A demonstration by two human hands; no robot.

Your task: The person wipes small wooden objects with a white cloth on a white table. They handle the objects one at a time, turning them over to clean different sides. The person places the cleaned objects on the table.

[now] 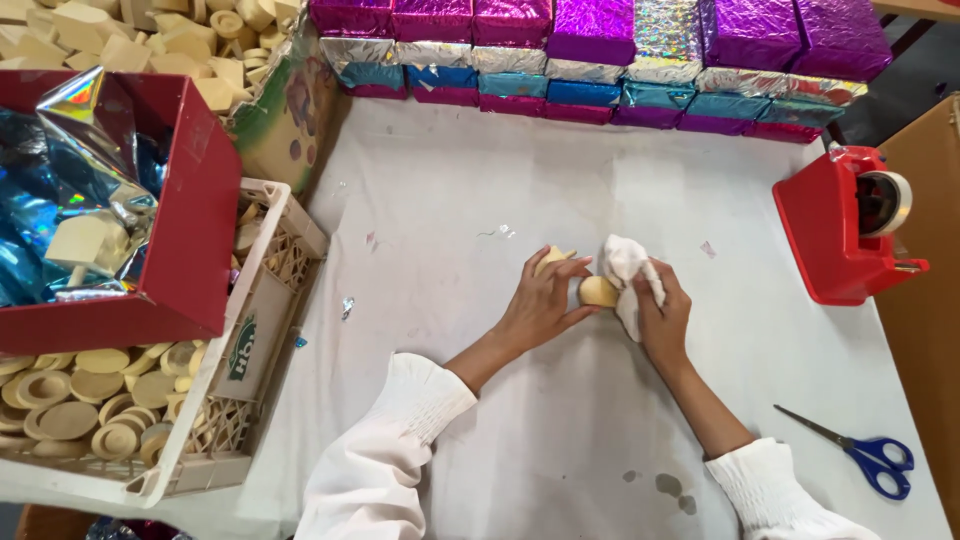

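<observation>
At the middle of a white-covered desk (pixel 520 180), a person's left hand (pixel 540 305) closes its grip around a pale wooden piece (pixel 598 291), fingers curled over its top and side, while a second pale piece (pixel 553 258) peeks out just behind the knuckles. The right hand (pixel 662 310) is clamped on a bunched white cloth (pixel 625 265), which is pressed against the rounded wooden piece from the right. Both wrists emerge from white gathered sleeves (pixel 385 450) at the near edge.

To the right, well apart from the hands, a red tape dispenser (pixel 840 235) stands near the desk's edge, and blue-handled scissors (pixel 870 455) lie closed at the near right corner. A few scraps of foil and dark spots mark the covering, but nothing lies between the hands and these tools.

Along the far edge runs a stacked row of foil-wrapped boxes (pixel 600 60), magenta and purple on top, silver, blue and pink beneath. At the left, a red box (pixel 190 230) holds crumpled iridescent blue foil (pixel 60 190) and one wooden piece. It rests partly over a white plastic crate (pixel 250 340) filled with round wooden discs and rings (pixel 80 400). Behind it, a further heap of pale wooden blocks (pixel 150 40) fills the far left corner.
</observation>
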